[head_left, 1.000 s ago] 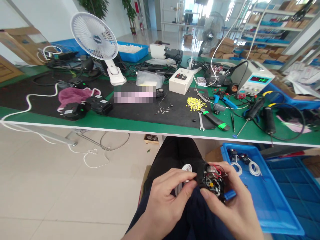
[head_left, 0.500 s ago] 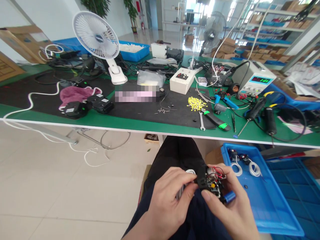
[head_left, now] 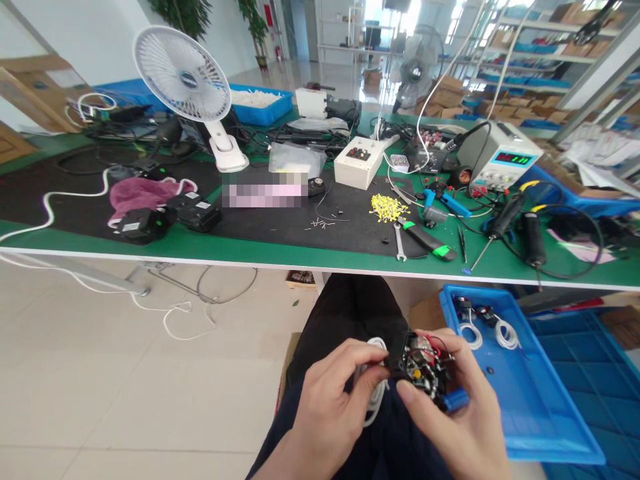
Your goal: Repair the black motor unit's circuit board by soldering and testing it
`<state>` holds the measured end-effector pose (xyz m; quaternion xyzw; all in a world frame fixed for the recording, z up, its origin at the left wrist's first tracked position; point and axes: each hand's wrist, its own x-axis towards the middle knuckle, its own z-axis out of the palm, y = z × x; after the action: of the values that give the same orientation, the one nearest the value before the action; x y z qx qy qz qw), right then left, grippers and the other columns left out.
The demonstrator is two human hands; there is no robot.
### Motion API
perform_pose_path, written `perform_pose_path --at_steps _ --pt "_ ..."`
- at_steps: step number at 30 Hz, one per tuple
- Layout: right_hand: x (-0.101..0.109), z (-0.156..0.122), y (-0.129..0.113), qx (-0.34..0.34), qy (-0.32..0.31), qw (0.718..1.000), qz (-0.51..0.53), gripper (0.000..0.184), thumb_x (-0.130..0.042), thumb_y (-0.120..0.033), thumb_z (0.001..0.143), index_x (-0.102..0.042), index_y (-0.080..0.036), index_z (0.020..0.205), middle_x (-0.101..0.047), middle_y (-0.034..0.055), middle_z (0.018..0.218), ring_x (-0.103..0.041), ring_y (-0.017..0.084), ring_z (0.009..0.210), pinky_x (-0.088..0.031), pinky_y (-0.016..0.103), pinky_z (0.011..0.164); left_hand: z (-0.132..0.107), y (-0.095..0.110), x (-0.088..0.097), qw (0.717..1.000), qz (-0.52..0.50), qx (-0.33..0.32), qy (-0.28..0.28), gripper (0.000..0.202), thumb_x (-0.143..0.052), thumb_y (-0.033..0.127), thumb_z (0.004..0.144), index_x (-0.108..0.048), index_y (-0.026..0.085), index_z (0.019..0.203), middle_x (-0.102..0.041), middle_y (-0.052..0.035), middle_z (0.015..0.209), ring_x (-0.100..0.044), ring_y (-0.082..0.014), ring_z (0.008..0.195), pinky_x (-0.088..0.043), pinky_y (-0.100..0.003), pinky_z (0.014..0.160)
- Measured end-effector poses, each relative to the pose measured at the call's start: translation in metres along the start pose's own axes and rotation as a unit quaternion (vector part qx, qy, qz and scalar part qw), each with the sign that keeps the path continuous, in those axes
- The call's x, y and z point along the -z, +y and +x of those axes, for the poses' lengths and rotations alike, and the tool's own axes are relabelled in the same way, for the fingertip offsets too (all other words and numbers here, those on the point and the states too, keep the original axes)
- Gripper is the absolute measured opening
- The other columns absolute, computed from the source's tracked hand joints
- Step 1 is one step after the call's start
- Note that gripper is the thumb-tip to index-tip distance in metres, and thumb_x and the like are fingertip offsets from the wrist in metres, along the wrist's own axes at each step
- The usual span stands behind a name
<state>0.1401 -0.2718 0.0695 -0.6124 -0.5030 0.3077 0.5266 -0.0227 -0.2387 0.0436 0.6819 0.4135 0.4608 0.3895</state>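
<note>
Over my lap, my right hand (head_left: 463,403) is closed around a small electronic assembly (head_left: 423,367). It has a black housing side, an exposed circuit with red and black wires, a yellow part and a blue cylinder (head_left: 456,400). My left hand (head_left: 337,400) pinches with thumb and forefinger at the left edge of the black housing, where a coiled white cable (head_left: 376,407) hangs behind the fingers. The fingertips hide the exact spot where cable and housing meet.
A blue tray (head_left: 545,407) at right holds similar assemblies with coiled white cables (head_left: 507,335). On the bench lie yellow parts (head_left: 387,208), cutters with green-black handles (head_left: 425,240), a wrench (head_left: 400,243) and electric screwdrivers (head_left: 533,240). A fan (head_left: 185,77) and power supply (head_left: 505,157) stand behind.
The view has shifted slightly. More of the white cable coil shows below my left fingers, and the assembly has turned a little in my right hand. Both grips stay closed.
</note>
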Motion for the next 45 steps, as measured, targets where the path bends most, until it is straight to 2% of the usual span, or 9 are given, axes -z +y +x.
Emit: perform_pose_path --at_steps 4,10,17,21,24,30,32,39,45 --pt "0.006 0.004 0.004 0.044 -0.035 0.998 -0.017 0.039 -0.078 -0.024 0.083 -0.06 -0.027 0.118 -0.064 0.0014 0.109 -0.066 0.016 0.094 -0.057 0.02 0.08 -0.001 -0.002 -0.001 0.999 0.017 -0.049 0.009 0.025 -0.062 0.003 0.098 -0.071 0.021 0.113 -0.078 0.0006 0.102 -0.075 -0.0082 0.089 -0.057 -0.014 0.084" --pt "0.025 0.011 0.009 0.099 -0.105 0.988 -0.046 0.053 -0.083 -0.025 0.083 -0.058 -0.03 0.129 -0.061 0.0032 0.12 -0.066 0.016 0.105 -0.058 0.015 0.082 -0.002 -0.008 0.006 0.992 0.027 -0.114 -0.056 0.035 -0.055 -0.002 0.099 -0.064 0.017 0.126 -0.075 -0.0067 0.111 -0.071 -0.0124 0.1 -0.057 -0.021 0.091" --pt "0.036 0.02 0.008 0.116 -0.147 0.981 -0.056 0.058 -0.085 -0.032 0.086 -0.058 -0.031 0.137 -0.061 0.0038 0.127 -0.065 0.017 0.112 -0.056 0.016 0.094 0.011 0.001 0.017 0.989 0.04 -0.077 -0.123 0.027 -0.052 0.004 0.103 -0.066 0.018 0.121 -0.071 -0.0032 0.094 -0.068 -0.0111 0.083 -0.054 -0.018 0.077" --pt "0.036 0.022 0.008 0.118 -0.142 0.981 -0.062 0.059 -0.086 -0.032 0.085 -0.058 -0.032 0.137 -0.061 0.0032 0.127 -0.064 0.016 0.112 -0.055 0.015 0.094 0.017 0.007 0.022 0.986 0.034 -0.085 -0.136 0.029 -0.052 0.005 0.103 -0.067 0.017 0.124 -0.073 -0.0049 0.098 -0.069 -0.0114 0.086 -0.055 -0.018 0.079" --pt "0.032 0.02 0.008 0.117 -0.131 0.982 -0.071 0.058 -0.085 -0.031 0.085 -0.058 -0.032 0.136 -0.061 0.0027 0.125 -0.065 0.015 0.109 -0.055 0.015 0.094 0.016 0.008 0.02 0.987 0.068 -0.103 -0.101 0.026 -0.058 0.006 0.1 -0.069 0.017 0.121 -0.076 -0.0055 0.101 -0.072 -0.0128 0.09 -0.057 -0.019 0.083" --pt "0.018 0.013 0.009 0.1 -0.082 0.99 -0.058 0.048 -0.08 -0.026 0.088 -0.058 -0.03 0.13 -0.062 0.0027 0.12 -0.066 0.014 0.106 -0.058 0.015 0.087 0.01 0.008 0.008 0.975 0.143 -0.162 0.046 0.027 -0.07 0.002 0.091 -0.071 0.018 0.114 -0.08 -0.0027 0.102 -0.076 -0.0124 0.094 -0.055 -0.021 0.096" --pt "0.016 0.011 0.007 0.092 -0.074 0.992 -0.051 0.047 -0.08 -0.025 0.087 -0.059 -0.029 0.129 -0.062 0.0023 0.119 -0.066 0.014 0.105 -0.058 0.015 0.087 0.009 0.008 0.007 0.98 0.131 -0.146 0.041 0.026 -0.07 0.004 0.092 -0.071 0.019 0.113 -0.081 -0.002 0.102 -0.076 -0.0119 0.094 -0.055 -0.02 0.096" --pt "0.016 0.008 -0.001 0.052 -0.035 0.998 -0.032 0.041 -0.079 -0.025 0.086 -0.063 -0.028 0.123 -0.062 0.0018 0.119 -0.065 0.015 0.106 -0.058 0.015 0.087 0.013 0.011 0.015 0.994 0.053 -0.048 -0.077 0.023 -0.059 0.011 0.102 -0.069 0.022 0.12 -0.077 -0.0032 0.112 -0.074 -0.0127 0.101 -0.056 -0.022 0.096" --pt "0.009 0.004 0.003 0.05 -0.03 0.998 -0.021 0.042 -0.078 -0.025 0.086 -0.062 -0.027 0.125 -0.065 0.0029 0.118 -0.067 0.017 0.103 -0.059 0.019 0.084 0.008 0.009 0.008 0.99 0.088 -0.112 0.013 0.02 -0.063 0.007 0.097 -0.067 0.019 0.112 -0.076 -0.0029 0.1 -0.073 -0.013 0.092 -0.057 -0.022 0.089"
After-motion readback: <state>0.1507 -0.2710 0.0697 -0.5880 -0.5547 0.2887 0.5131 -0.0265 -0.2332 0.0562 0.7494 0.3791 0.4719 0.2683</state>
